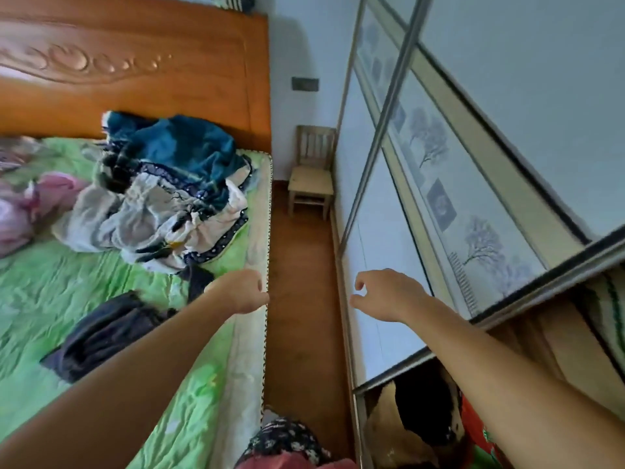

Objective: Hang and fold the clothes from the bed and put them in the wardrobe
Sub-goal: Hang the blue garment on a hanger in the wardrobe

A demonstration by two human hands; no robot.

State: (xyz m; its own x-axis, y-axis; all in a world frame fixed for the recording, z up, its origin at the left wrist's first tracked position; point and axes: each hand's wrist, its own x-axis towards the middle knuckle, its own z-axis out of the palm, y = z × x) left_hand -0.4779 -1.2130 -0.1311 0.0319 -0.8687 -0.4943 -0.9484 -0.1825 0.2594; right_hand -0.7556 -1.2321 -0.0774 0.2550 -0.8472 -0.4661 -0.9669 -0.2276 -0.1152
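On your left, the bed (50,289) wears a rumpled green sheet. Toward its head you have a loose heap of clothes (169,191), unfolded, teal on top and white and grey with dark patterned trim below. A dark navy garment (108,333) lies crumpled nearer you, apart from the heap. Pink garments (20,211) bunch at the left edge of your view. On your right, the wardrobe (439,184) shows a sliding door printed with trees, and its near section stands open.

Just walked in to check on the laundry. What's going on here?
A person is between the bed and the wardrobe, both arms stretched forward. The left hand and right hand hold nothing, fingers loosely curled. A heap of blue and white clothes lies unfolded on the bed near the headboard, and a dark garment lies beside the left arm.
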